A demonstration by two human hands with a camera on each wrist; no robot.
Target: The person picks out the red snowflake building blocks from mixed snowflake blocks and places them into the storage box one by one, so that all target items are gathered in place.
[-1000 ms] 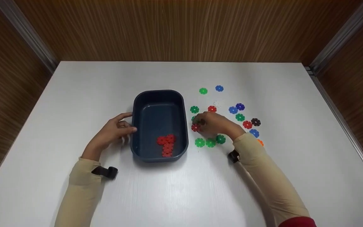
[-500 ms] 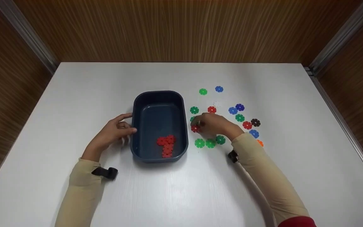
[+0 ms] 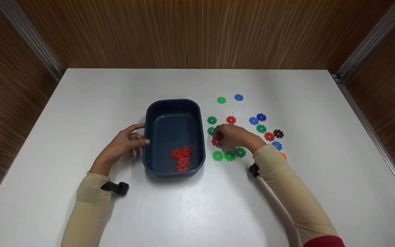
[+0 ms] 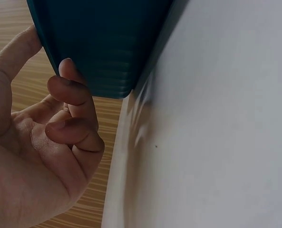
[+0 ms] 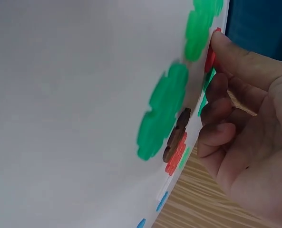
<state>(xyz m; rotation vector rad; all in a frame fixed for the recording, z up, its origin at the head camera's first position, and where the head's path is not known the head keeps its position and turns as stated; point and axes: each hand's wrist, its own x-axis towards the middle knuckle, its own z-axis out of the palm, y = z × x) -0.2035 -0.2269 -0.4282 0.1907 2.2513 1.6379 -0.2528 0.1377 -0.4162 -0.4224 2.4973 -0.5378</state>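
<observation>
My left hand [image 3: 122, 144] is at the left wall of a dark blue plastic bin [image 3: 202, 144], thumb tip over the rim and index finger against the outside. The other fingers [image 4: 76, 130] curl beside the wall. Several red flower-shaped discs [image 3: 182, 159] lie in the bin's near right corner. To the right of the bin, my right hand [image 3: 233, 135] pinches a red flower-shaped disc [image 3: 215, 141] low over the table, partly hidden by the fingers. In the right wrist view, the thumb lies on that red disc [image 5: 210, 59], with the remaining fingers curled under.
Around the right hand lie green discs [image 3: 217, 156], another red disc [image 3: 231, 119] and a clear one [image 3: 236, 113]. Farther right are blue [image 3: 253, 120], black [image 3: 278, 133], red and orange discs. A wooden panel [image 3: 197, 34] stands behind the white table [image 3: 170, 212].
The right hand's fingertips have drawn slightly right, away from the bin, and the red disc at them has shifted right and nearer. The left hand and bin stay put.
</observation>
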